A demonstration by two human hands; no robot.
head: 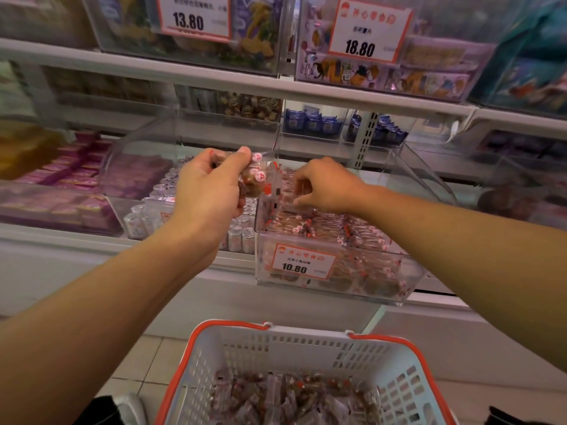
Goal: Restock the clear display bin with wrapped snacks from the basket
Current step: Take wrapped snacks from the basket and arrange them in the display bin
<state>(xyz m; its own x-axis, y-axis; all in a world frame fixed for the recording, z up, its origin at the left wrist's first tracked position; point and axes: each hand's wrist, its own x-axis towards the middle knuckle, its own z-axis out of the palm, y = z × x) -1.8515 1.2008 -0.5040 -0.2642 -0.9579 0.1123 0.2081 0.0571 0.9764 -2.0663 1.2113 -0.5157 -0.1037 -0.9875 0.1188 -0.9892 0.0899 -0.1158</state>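
Note:
The clear display bin juts from the lower shelf with a 10.80 price tag on its front and brown wrapped snacks inside. Its clear lid is raised. My left hand grips a bunch of wrapped snacks just above the bin's left wall. Inside the bin, my right hand reaches down with curled fingers and pinches a wrapped snack at the back of the pile. Below me sits the white basket with orange handles, holding several more wrapped snacks.
A neighbouring clear bin of small silver-wrapped sweets stands just left of the display bin. Pink packs fill the far left. Upper-shelf bins carry price tags 13.80 and 18.80. Blue packets sit behind.

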